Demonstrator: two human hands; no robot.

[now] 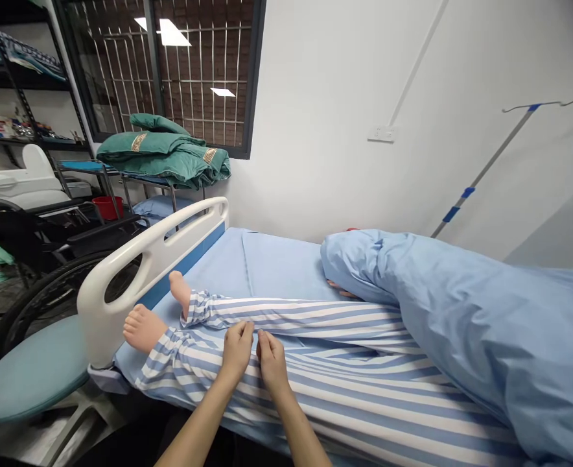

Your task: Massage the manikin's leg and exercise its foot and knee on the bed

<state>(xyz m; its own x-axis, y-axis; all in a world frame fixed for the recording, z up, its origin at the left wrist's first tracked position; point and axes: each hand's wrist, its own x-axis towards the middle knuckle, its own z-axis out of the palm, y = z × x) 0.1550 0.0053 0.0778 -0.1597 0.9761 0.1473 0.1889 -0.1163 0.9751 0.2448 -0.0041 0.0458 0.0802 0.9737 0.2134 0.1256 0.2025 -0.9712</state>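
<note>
My left hand (238,350) and my right hand (271,360) are side by side over the shins of a figure lying on the bed. Both hands have their fingers curled in and closed, thumbs up, with a small gap between them. Whatever the fingers hold, if anything, is hidden. Beneath them are blue-and-white striped trousers (345,383), covering both legs. Two bare, smooth feet (144,327), which look like a manikin's, stick out of the cuffs at the left. A light blue quilt (442,305) is bunched over the upper body, and part of a hand (342,290) shows under its edge.
A cream footboard (121,266) closes the bed's left end, beside a wheelchair (38,272) and a round teal stool seat (34,370). Folded green quilts (170,152) lie on a rack below the barred window. An IV pole (485,162) leans at the right.
</note>
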